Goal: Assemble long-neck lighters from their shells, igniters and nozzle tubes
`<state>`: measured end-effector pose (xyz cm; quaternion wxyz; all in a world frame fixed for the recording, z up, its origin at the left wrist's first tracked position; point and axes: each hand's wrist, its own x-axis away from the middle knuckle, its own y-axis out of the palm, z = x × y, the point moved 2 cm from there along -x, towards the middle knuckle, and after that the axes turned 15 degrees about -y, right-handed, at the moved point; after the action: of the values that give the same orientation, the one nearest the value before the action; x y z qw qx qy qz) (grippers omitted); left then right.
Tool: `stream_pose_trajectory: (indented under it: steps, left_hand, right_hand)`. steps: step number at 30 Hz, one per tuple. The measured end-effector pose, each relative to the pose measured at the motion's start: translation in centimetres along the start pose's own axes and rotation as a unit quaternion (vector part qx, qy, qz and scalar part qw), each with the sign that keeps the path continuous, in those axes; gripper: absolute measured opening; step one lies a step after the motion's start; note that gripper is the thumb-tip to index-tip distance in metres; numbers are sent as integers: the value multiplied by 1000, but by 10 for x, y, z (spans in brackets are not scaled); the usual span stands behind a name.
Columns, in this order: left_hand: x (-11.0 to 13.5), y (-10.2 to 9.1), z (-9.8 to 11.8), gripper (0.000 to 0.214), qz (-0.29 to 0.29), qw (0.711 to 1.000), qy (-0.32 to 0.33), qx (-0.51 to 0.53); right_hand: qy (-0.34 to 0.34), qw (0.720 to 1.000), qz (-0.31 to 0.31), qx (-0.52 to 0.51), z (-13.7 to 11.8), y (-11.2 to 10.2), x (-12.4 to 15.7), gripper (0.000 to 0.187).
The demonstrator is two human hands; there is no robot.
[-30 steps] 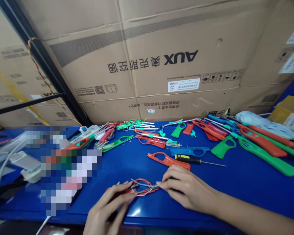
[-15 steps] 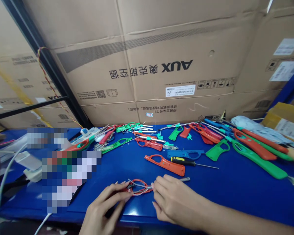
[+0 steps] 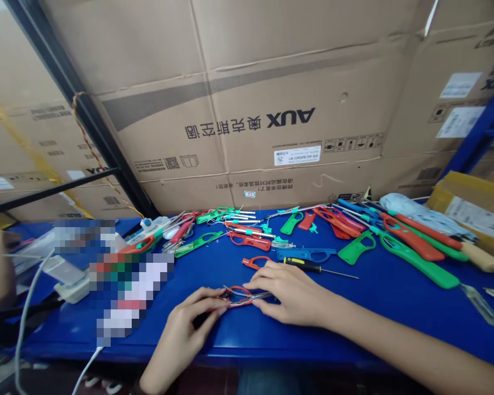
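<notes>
A wired red plastic handle (image 3: pixel 236 296) is held by the left hand (image 3: pixel 185 323) and right hand (image 3: pixel 290 293) on a blue workbench (image 3: pixel 346 323), with stacked AUX cartons (image 3: pixel 271 99) lining the wall behind.

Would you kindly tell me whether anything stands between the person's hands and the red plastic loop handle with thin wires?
Nothing visible does: the left hand and right hand both touch the red plastic loop handle directly. An orange-red plastic handle lies just beyond, partly under the right hand.
</notes>
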<state>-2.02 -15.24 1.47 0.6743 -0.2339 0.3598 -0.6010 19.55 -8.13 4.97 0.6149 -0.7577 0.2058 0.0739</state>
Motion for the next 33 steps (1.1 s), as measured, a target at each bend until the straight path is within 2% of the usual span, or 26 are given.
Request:
stream_pose_trajectory:
  steps: [3,6,16,24,33]
  left_hand:
    - [-14,5,10,19,-42,999,-9,34]
    - [-21,11,16,18,-56,996,-21,61]
    - [-17,12,20,16,-52,996,-37,66]
    - [-18,24,21,19,14,995,-84,50]
    - [-18,19,18,17,-10,995,-73,71]
  right_hand:
    - [15,999,4,-36,10,2,-4,20]
    - [27,998,19,-62,17,8,-4,10]
    - [24,992,78,-94,21,25,-2,6]
    - [12,992,88,-88,22,29,0,7]
    - [-70,993,97,-6,16,37,4,14]
